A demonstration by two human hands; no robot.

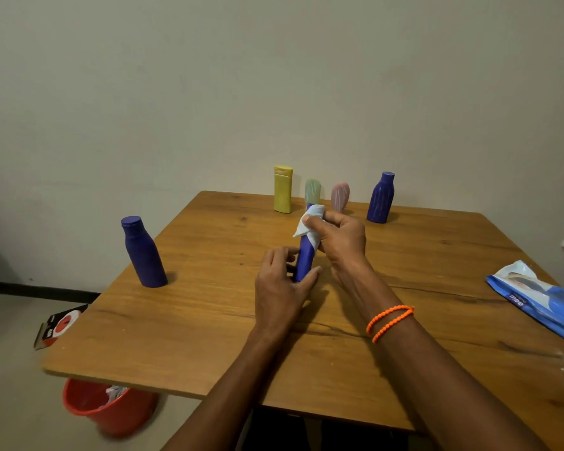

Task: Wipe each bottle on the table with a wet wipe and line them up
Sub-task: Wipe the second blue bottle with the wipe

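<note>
Plain cream walls close off the corner behind a square wooden bench (pixel 183 323) with a visible grain, and everything the job needs stands or lies on that top. At its right edge sits a blue and white plastic pack of wet wipes (pixel 541 297); on the floor at the left, partly under the bench, a round red plastic bucket (pixel 108 408) holds crumpled white material. Along the far edge stand a tall yellow flat-sided bottle (pixel 283 189), a pale green ribbed bottle (pixel 312 191), a pale pink ribbed bottle (pixel 340 196) and a dark blue ribbed bottle (pixel 381 198); a smooth dark blue bottle (pixel 144 253) stands apart near the left edge.

Over the middle of the bench, a slim blue plastic bottle (pixel 305 260) is held upright. It looks light and stiff, probably empty, and a damp wipe will likely make its smooth wall slippery, so a hold low on the body seems soundest. The left hand (pixel 282 288) does that: its fingers curl round the lower part. The right hand (pixel 339 239), with an orange beaded band at the wrist, has its fingers closed around a thin white wet wipe (pixel 310 222), soft and limp, pinching it against the bottle's neck and cap.
</note>
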